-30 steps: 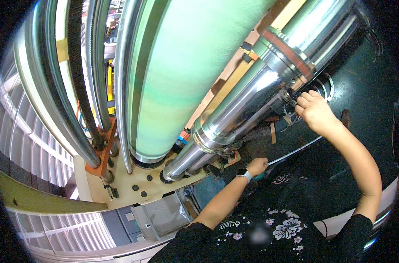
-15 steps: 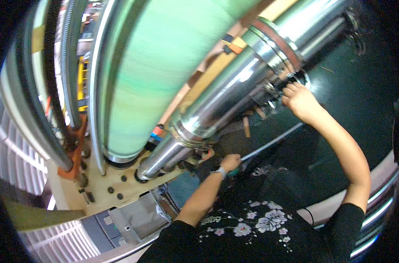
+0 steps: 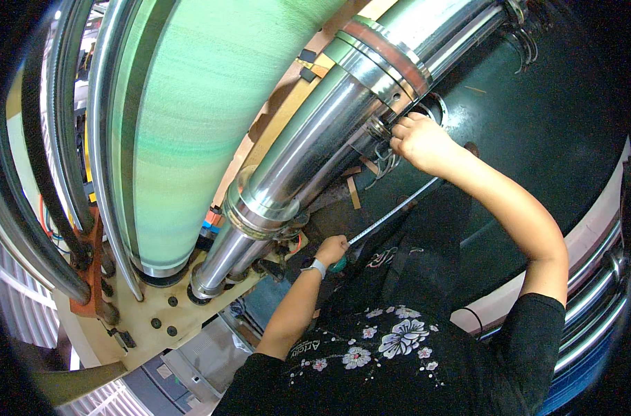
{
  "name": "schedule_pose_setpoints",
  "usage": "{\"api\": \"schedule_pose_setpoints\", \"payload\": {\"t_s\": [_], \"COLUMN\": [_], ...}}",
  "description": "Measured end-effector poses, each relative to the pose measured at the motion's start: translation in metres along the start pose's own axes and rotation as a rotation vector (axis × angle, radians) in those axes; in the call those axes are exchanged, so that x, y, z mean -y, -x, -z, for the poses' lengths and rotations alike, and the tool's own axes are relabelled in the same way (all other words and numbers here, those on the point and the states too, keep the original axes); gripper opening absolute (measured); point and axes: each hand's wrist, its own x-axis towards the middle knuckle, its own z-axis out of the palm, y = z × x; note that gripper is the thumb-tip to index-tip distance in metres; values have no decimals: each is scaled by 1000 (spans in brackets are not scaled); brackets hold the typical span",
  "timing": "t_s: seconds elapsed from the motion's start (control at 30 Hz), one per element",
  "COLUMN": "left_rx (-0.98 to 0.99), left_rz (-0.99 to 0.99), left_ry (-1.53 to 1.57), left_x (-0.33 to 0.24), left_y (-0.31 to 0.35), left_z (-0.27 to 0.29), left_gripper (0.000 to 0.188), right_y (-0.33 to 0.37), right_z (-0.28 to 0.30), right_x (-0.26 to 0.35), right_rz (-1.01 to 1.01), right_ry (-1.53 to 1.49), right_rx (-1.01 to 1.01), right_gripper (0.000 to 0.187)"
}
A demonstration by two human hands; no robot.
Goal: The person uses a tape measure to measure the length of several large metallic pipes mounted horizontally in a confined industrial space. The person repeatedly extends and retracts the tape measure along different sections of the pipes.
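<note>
My left hand [image 3: 331, 249] is closed around a small green tape measure case [image 3: 340, 264], low beside the polished steel pipe [image 3: 308, 156]. A thin metal tape [image 3: 392, 211] runs from it up and to the right toward my right forearm. My right hand [image 3: 418, 142] is higher up with its fingers pinched together against the pipe's underside, just below the banded steel collar [image 3: 385, 59]. Whether the tape's end is in those fingers is hidden. A watch sits on my left wrist.
A large pale green roller [image 3: 204, 118] lies left of the pipe, with steel rails and black hoses [image 3: 45, 173] beyond it. A dark green machine panel [image 3: 537, 132] is behind my right arm. A beige drilled plate [image 3: 156, 312] holds the pipe's lower end.
The view has shifted, so both hands sit further left in the picture. My right hand stays at the collar and my left hand stays closed low by the pipe.
</note>
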Motion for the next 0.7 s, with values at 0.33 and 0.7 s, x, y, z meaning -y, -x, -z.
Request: {"api": "schedule_pose_setpoints", "payload": {"t_s": [0.33, 0.7], "left_rx": [-14, -111], "left_rz": [-47, -73], "left_ry": [-33, 2], "left_x": [7, 10], "left_y": [-9, -1], "left_z": [-6, -1], "left_gripper": [20, 20], "right_y": [-3, -9], "right_z": [-2, 30], "right_x": [-4, -9], "right_rz": [-39, 21], "right_ry": [57, 1], "right_rx": [-109, -78], "right_gripper": [11, 9]}}
